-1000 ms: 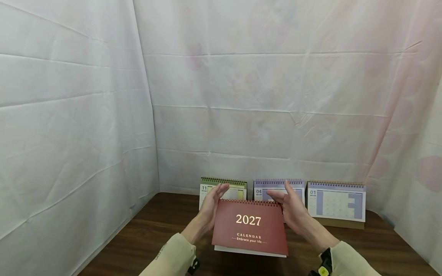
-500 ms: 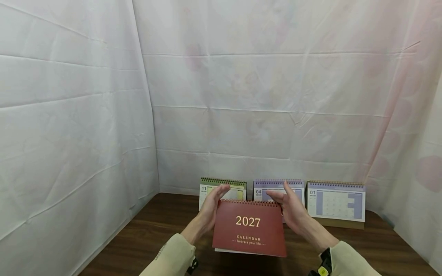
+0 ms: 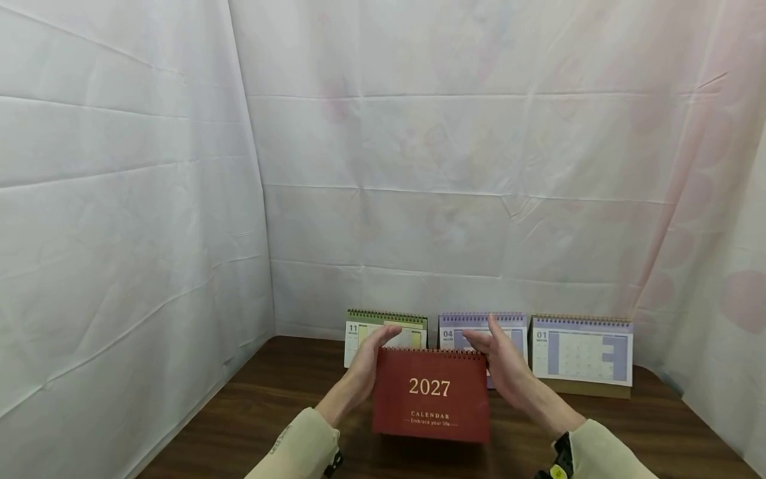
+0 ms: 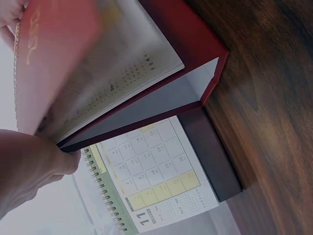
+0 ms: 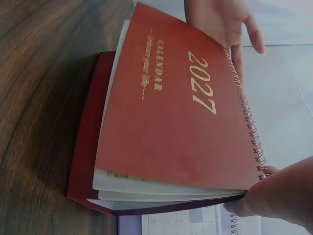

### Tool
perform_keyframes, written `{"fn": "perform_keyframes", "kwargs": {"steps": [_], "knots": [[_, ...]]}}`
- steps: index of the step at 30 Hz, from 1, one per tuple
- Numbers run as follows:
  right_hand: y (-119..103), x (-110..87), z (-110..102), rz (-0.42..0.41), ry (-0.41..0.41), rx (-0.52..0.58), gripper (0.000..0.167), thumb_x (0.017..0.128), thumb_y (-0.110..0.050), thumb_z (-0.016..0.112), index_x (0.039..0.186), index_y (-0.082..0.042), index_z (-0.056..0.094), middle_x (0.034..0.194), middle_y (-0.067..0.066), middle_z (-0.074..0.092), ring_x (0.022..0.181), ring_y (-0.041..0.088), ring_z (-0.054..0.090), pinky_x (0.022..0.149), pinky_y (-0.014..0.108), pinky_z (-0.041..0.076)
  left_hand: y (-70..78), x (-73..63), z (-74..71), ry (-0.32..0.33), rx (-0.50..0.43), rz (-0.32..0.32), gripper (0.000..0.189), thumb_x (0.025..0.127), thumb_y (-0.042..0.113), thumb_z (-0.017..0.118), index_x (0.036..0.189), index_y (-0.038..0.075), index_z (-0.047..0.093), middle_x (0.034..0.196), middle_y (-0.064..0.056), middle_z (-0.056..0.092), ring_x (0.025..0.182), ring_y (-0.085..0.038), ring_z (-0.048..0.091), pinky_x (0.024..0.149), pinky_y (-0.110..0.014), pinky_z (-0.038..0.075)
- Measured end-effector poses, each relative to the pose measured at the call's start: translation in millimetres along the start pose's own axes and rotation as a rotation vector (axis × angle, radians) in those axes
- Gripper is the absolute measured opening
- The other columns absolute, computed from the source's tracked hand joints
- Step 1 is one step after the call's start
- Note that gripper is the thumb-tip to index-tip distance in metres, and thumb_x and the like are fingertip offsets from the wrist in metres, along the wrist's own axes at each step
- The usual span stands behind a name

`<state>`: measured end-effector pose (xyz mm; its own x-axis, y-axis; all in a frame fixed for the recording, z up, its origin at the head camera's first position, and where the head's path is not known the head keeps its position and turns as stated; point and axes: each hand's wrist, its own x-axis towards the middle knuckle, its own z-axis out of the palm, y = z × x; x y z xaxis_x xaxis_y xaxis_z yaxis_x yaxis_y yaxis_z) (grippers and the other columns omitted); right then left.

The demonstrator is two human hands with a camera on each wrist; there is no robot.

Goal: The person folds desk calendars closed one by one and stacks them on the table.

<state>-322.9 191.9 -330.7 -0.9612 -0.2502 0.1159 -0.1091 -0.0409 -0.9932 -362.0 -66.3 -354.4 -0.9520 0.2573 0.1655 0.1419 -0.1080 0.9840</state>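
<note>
A red spiral-bound desk calendar point(image 3: 431, 402), marked 2027, stands on the dark wooden table point(image 3: 287, 386) between my two hands. My left hand point(image 3: 362, 366) lies along its upper left side, fingers extended past the ring binding. On the other side my right hand point(image 3: 509, 366) touches the upper right edge, one finger pointing up and another pointing left behind the top. In the left wrist view, the cover and pages point(image 4: 127, 73) stand away from the stiff red stand point(image 4: 195, 49). The right wrist view shows the gold-lettered cover point(image 5: 171, 112) slightly raised over white pages.
Behind the red calendar, a green calendar point(image 3: 354, 342) showing 11, a purple one point(image 3: 447, 322) showing 04 and another purple one point(image 3: 589, 356) showing 01 stand in a row. My hands partly cover the first two. Pale cloth point(image 3: 419, 233) hangs behind and on the sides.
The red cover and pages have swung down and back towards the stand, so the white page edges below no longer show in the head view. Both hands stay almost in place.
</note>
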Motion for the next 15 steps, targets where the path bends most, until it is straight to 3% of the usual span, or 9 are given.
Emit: {"fn": "perform_keyframes", "kwargs": {"steps": [3, 5, 8, 11, 15], "knots": [[0, 0.1, 0, -0.009, 0.02, -0.04, 0.091, 0.096, -0.068, 0.012, 0.15, 0.004, 0.024, 0.16, 0.023, 0.013, 0.148, 0.041, -0.007, 0.111, 0.065, -0.016, -1.1, 0.3, 0.9, -0.011, 0.01, -0.02, 0.062, 0.097, 0.053, 0.041, 0.143, 0.012, 0.044, 0.119, -0.015, 0.065, 0.081, -0.018, 0.07, 0.075, -0.034, 0.056], [1, 0.6, 0, -0.012, 0.037, -0.06, 0.09, 0.096, -0.069, 0.013, 0.151, 0.001, 0.023, 0.16, 0.024, 0.012, 0.148, 0.042, -0.007, 0.11, 0.066, -0.016, -2.1, 1.0, 1.7, -0.004, 0.021, -0.025, 0.062, 0.096, 0.054, 0.043, 0.143, 0.013, 0.045, 0.108, -0.018, 0.069, 0.079, -0.02, 0.071, 0.075, -0.037, 0.056], [3, 1.9, 0, -0.016, 0.061, -0.078, 0.087, 0.096, -0.068, 0.014, 0.152, -0.002, 0.019, 0.159, 0.025, 0.01, 0.148, 0.042, -0.003, 0.111, 0.065, -0.015, -4.8, 1.9, 3.1, 0.033, 0.055, -0.011, 0.059, 0.096, 0.052, 0.044, 0.14, 0.013, 0.048, 0.121, -0.012, 0.065, 0.099, -0.02, 0.067, 0.092, -0.04, 0.051], [7, 2.9, 1, -0.018, 0.076, -0.081, 0.084, 0.098, -0.066, 0.016, 0.154, -0.004, 0.011, 0.16, 0.025, 0.005, 0.148, 0.042, -0.001, 0.114, 0.063, -0.012, -9.3, 2.1, 4.3, 0.084, 0.101, 0.027, 0.054, 0.097, 0.049, 0.044, 0.134, 0.011, 0.053, 0.138, -0.009, 0.053, 0.125, -0.025, 0.052, 0.108, -0.047, 0.038], [10, 3.7, 1, -0.023, 0.077, -0.081, 0.085, 0.098, -0.065, 0.017, 0.155, -0.005, -0.004, 0.161, 0.023, -0.005, 0.148, 0.041, -0.007, 0.116, 0.06, -0.011, -12.7, 1.5, 6.7, 0.125, 0.147, 0.075, 0.054, 0.1, 0.049, 0.039, 0.133, 0.009, 0.05, 0.146, -0.013, 0.043, 0.138, -0.034, 0.034, 0.114, -0.056, 0.025]]}}
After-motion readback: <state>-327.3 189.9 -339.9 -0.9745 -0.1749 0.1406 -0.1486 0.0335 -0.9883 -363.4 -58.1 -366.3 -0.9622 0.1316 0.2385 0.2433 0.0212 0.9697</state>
